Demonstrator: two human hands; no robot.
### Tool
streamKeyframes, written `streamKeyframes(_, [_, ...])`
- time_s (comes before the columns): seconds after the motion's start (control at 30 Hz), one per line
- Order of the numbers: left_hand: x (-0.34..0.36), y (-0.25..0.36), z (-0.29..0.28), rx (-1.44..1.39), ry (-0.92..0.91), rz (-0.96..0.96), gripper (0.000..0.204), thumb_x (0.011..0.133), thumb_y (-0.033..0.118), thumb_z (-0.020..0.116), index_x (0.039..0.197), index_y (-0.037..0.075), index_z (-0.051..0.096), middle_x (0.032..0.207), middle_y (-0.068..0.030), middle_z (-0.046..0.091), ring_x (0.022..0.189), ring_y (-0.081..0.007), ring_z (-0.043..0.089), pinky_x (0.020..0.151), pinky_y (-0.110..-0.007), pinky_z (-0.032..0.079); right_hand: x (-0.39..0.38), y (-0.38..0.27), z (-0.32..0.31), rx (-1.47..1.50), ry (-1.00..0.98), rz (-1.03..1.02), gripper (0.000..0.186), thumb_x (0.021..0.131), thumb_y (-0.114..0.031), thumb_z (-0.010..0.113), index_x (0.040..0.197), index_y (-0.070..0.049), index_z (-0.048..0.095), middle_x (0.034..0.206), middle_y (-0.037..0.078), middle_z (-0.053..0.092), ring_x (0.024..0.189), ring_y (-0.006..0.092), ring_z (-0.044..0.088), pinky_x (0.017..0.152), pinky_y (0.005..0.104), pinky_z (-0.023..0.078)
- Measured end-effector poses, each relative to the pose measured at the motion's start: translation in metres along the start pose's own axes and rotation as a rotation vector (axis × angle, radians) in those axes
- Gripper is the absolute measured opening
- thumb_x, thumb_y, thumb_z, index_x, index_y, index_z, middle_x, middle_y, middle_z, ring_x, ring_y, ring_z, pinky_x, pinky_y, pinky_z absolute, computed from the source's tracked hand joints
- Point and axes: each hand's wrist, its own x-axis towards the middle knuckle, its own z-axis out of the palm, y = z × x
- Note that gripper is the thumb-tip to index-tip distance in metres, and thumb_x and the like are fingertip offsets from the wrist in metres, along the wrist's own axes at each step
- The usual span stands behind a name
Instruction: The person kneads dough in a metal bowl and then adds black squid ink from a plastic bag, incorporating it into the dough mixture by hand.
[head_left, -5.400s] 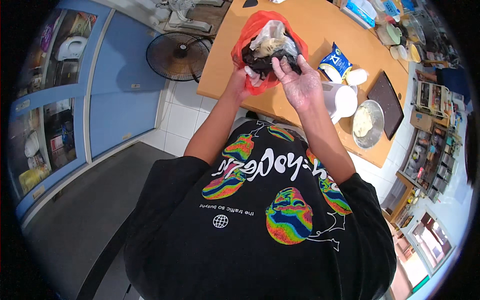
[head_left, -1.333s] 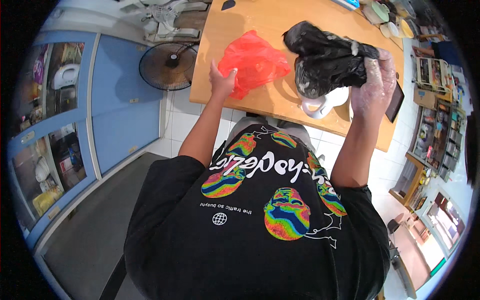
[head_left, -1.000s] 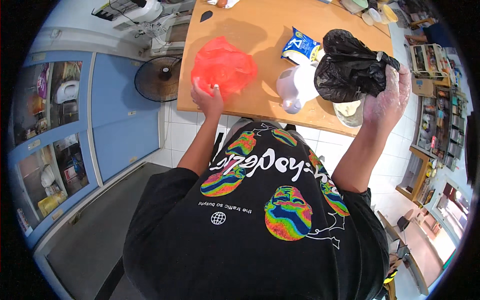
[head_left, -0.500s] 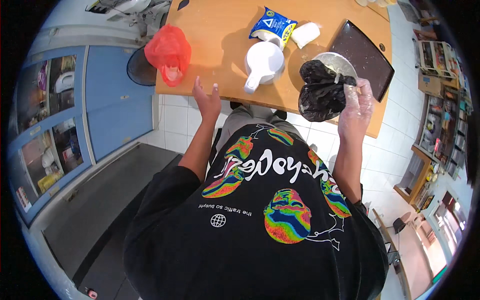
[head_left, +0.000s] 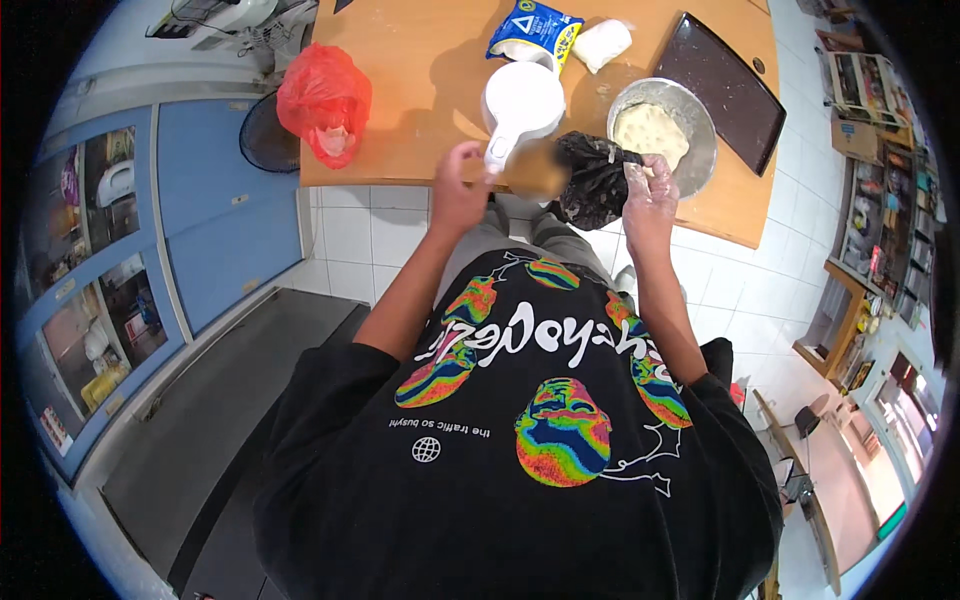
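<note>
1. Fingers (head_left: pixel 657 168) of the right hand (head_left: pixel 651 195) are closed together in a pinch, and they have hold of the gathered edge of a black plastic bag (head_left: pixel 592 185). The skin of this hand is covered with whitish residue.
2. The black plastic bag hangs from this pinch toward the left, over the near edge of the worktop (head_left: pixel 420 95), just to the near left of a metal bowl (head_left: pixel 706 145).
3. The left hand (head_left: pixel 462 195) has its fingers partly open and curved, a little blurred; I see nothing gripped between them. They are beside the handle of a white jug (head_left: pixel 525 100), and whether they touch it I cannot tell.
4. Between the left hand and the bag is a blurred brown patch, too unclear to name.
5. The white jug stands upright in the middle of the worktop, with its handle pointing to the near side.
6. In the metal bowl lies pale dough (head_left: pixel 650 138).
7. To the far right of the bowl, just beside it, a dark tray (head_left: pixel 722 90) lies at an angle.
8. Behind the jug is a blue packet (head_left: pixel 537 35), and at its right a white bundle (head_left: pixel 603 45).
9. A red plastic bag (head_left: pixel 325 100) rests at the left end of the worktop, well apart from both hands.
</note>
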Motion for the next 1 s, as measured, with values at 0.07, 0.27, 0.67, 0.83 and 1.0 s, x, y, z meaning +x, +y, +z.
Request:
streamKeyframes(0.07, [0.012,0.007,0.019,-0.056,-0.07,-0.063,0.038,0.089,0.025,0.064,0.118,0.001,0.056,0.104,-0.0111,0.062,0.1,-0.0241,0.057,0.089,-0.038,0.045,-0.002,0.016,-0.001,-0.01,0.006,0.091,0.01,0.093,-0.003,0.058,0.103,-0.002,0.055,0.083,0.001,0.057,0.076,0.0063,0.049,0.066,0.0233,0.04])
streamKeyframes(0.27, [0.038,0.01,0.02,-0.41,-0.276,-0.34,0.037,0.086,0.026,0.07,0.108,-0.002,0.062,0.088,-0.0069,0.066,0.078,-0.0166,0.059,0.073,-0.033,0.048,-0.005,0.019,0.017,-0.164,0.031,0.028,0.013,0.092,-0.004,0.059,0.102,0.002,0.055,0.085,0.007,0.057,0.073,0.0098,0.051,0.063,0.0268,0.042])
streamKeyframes(0.67, [0.023,-0.021,-0.023,-0.508,-0.006,-0.374,0.03,0.088,0.025,0.068,0.104,0.0,0.066,0.079,-0.0001,0.063,0.072,-0.0077,0.055,0.06,-0.025,0.046,-0.002,0.042,0.048,-0.214,0.061,-0.156,0.016,0.092,-0.008,0.061,0.102,0.003,0.056,0.088,0.009,0.061,0.076,0.012,0.055,0.071,0.0287,0.045])
streamKeyframes(0.83, [0.046,-0.042,-0.041,-0.547,0.102,-0.423,0.032,0.089,0.028,0.068,0.105,0.0,0.064,0.079,-0.0004,0.06,0.07,-0.0085,0.056,0.056,-0.029,0.051,0.012,0.042,0.067,-0.306,0.078,-0.115,0.014,0.091,-0.012,0.064,0.093,0.001,0.059,0.078,0.007,0.061,0.072,0.0149,0.055,0.067,0.031,0.045])
streamKeyframes(1.0, [0.09,-0.044,-0.051,-0.592,0.077,-0.413,0.036,0.088,0.033,0.069,0.104,0.001,0.064,0.078,-0.0021,0.059,0.068,-0.0098,0.056,0.054,-0.029,0.051,0.028,0.041,0.086,-0.402,0.076,-0.269,0.014,0.089,-0.013,0.065,0.09,0.0,0.06,0.072,0.012,0.06,0.066,0.0177,0.055,0.063,0.0322,0.044])
